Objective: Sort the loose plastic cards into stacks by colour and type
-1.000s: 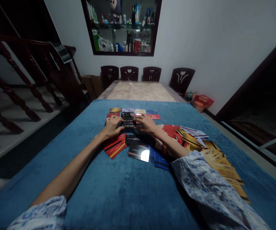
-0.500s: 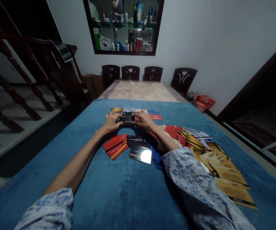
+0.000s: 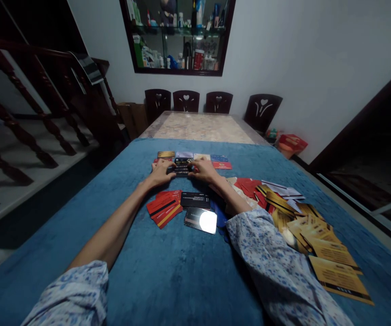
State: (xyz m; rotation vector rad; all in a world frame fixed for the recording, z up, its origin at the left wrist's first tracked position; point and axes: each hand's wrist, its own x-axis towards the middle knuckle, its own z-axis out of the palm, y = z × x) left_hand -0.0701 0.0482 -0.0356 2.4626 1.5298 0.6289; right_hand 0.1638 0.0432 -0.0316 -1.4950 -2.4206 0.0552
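Observation:
A black card (image 3: 181,170) with pale print lies between my two hands at the near side of the card rows. My left hand (image 3: 160,174) grips its left edge with the thumb in front and fingers bent. My right hand (image 3: 203,172) pinches the right edge the same way. Just behind it another dark card face (image 3: 182,161) shows. Around my hands are laid a gold card (image 3: 166,154), a pale lilac card (image 3: 184,155), a cream card (image 3: 202,157), a blue card (image 3: 219,158) and a red card (image 3: 222,165). My fingers partly cover the cards beside them.
Closer to me lie fanned red cards (image 3: 164,208), a black card (image 3: 195,199) and a shiny silver-grey card (image 3: 200,220). Blue cards (image 3: 221,217) sit partly under my right forearm. Many gold cards (image 3: 331,249) spread on the right of the blue cloth (image 3: 168,280). Chairs (image 3: 185,100) stand beyond.
Both hands stay at the card rows, and the black card between them appears almost unmoved. The view has shifted slightly.

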